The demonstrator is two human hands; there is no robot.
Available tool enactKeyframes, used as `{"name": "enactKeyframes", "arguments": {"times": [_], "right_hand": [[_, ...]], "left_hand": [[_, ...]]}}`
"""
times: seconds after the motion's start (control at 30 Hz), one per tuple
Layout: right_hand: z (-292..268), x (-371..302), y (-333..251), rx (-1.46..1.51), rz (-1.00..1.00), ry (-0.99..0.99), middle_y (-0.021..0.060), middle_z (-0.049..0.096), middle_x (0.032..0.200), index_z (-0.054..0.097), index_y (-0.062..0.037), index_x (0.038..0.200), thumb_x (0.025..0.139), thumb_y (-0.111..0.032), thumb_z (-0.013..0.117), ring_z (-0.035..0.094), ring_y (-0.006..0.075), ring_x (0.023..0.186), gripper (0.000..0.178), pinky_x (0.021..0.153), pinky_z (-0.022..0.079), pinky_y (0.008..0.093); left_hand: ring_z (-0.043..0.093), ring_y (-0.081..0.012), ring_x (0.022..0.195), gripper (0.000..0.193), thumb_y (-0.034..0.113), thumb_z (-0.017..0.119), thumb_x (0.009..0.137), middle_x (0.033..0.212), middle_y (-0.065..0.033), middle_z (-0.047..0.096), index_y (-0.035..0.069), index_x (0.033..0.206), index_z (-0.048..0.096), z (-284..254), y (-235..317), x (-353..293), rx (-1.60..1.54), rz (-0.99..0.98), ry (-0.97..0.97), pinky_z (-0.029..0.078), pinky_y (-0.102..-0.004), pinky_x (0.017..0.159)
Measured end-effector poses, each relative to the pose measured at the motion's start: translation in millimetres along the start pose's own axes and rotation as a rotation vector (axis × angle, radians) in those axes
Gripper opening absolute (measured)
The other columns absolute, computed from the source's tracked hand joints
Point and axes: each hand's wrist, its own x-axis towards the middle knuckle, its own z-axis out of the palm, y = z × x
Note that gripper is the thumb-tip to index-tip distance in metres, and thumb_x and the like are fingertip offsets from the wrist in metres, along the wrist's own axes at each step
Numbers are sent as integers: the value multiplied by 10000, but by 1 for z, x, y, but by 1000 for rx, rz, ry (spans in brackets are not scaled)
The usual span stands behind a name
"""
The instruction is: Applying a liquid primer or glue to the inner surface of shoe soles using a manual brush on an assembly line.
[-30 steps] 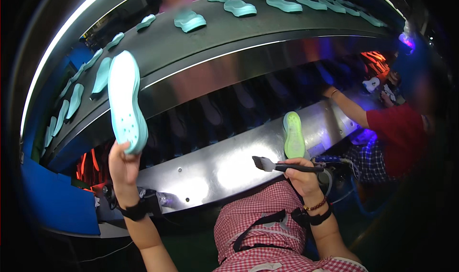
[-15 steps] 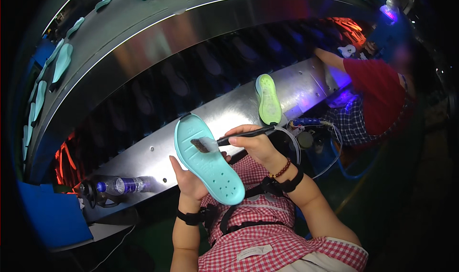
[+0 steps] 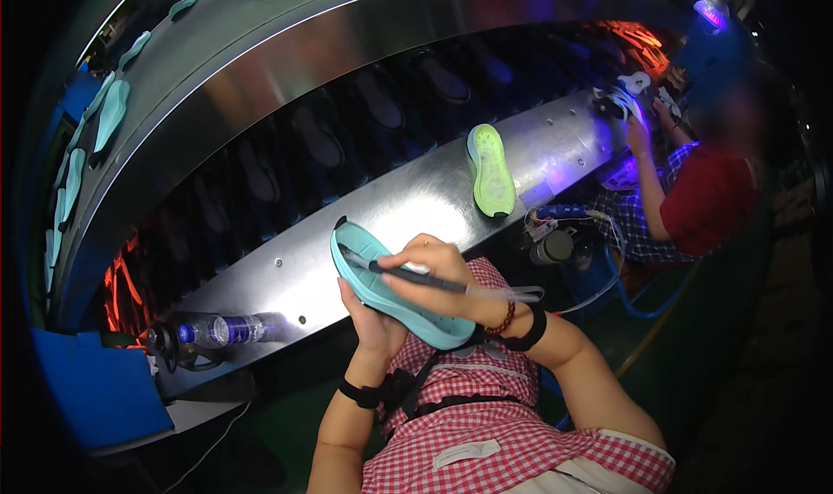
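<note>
A turquoise shoe sole [image 3: 373,290] is held tilted above my lap, its hollow inner side up and a black patch at its far end. My left hand [image 3: 375,327] is closed on its near left edge, the thumb along the side wall. In my right hand [image 3: 441,264] is a brush [image 3: 416,276] with a dark handle. Its bristles touch the inside of the sole near the left rim, and my fingers partly hide the sole's middle. Beyond my right hand, a yellow-green sole [image 3: 493,177] lies on the metal ledge [image 3: 399,212].
Past the ledge runs a dark machine slot with several sole shapes, and above it a conveyor belt [image 3: 347,8] carries turquoise soles. Plastic bottles [image 3: 234,330] lie at the left end. At right, a co-worker in a red top [image 3: 711,203] sits near hoses and a jar [image 3: 553,247].
The sole has tipped up and turned slightly, and the brush has moved from its middle to the left rim. The co-worker's arms have drawn back from the machine, now with something dark at the hands.
</note>
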Motion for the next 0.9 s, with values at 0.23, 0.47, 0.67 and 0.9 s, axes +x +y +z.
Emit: {"name": "enactKeyframes", "arguments": {"times": [0.23,0.47,0.67,0.9], "right_hand": [[-44,-23,-6,42,-91,-544,70,633,739,686,-51,889,669,-73,706,587,196,713,222,650,456,292],[-49,10,-30,476,323,-40,84,662,815,647,18,948,780,-43,645,609,98,692,179,628,503,219],[-44,-6,-36,507,236,-495,81,647,873,670,-29,958,736,-85,690,596,98,790,230,683,475,225],[-46,-5,-36,370,277,-420,67,663,831,678,-32,947,747,-99,692,607,94,743,212,663,475,206]], "left_hand": [[576,-286,915,712,639,194,863,1039,-137,578,76,1206,462,-13,36,4,-7,30,-49,481,-424,803],[586,-307,899,743,649,188,855,1069,-165,571,59,1230,442,20,31,-11,-61,-109,-96,497,-430,777],[504,-261,1092,623,556,240,909,1237,-109,497,90,1286,408,26,40,-13,-135,13,-484,409,-383,943],[597,-323,871,731,651,206,856,1057,-189,575,74,1236,445,24,41,-12,60,144,-271,505,-424,763]]}}
